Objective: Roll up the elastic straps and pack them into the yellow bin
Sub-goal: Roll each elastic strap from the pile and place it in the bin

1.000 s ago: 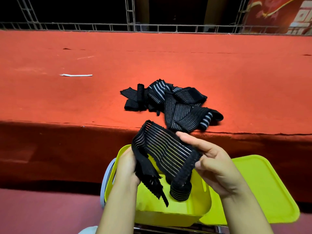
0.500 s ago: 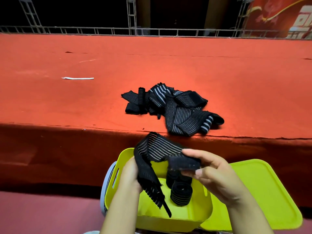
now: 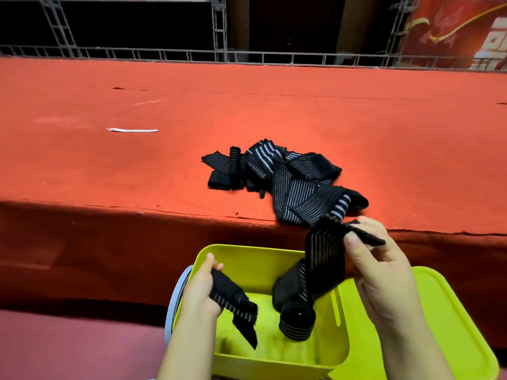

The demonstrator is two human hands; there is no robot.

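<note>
A black elastic strap with pale stripes (image 3: 322,259) stretches between my two hands above the yellow bin (image 3: 241,252). My left hand (image 3: 199,292) grips one end low over the bin's left side, the tail hanging into the bin. My right hand (image 3: 381,267) pinches the other end higher, above the bin's right edge. One rolled strap (image 3: 297,320) lies inside the bin. A loose pile of black straps (image 3: 285,179) sits on the red stage near its front edge.
A yellow lid (image 3: 444,322) lies to the right of the bin. The red carpeted stage (image 3: 109,165) spreads ahead with a white strip (image 3: 131,130) at the left. Metal truss railing (image 3: 219,54) runs along the back.
My hands have pulled apart: the left dropped toward the bin with one end, the right moved right and up with the other, stretching the strap out.
</note>
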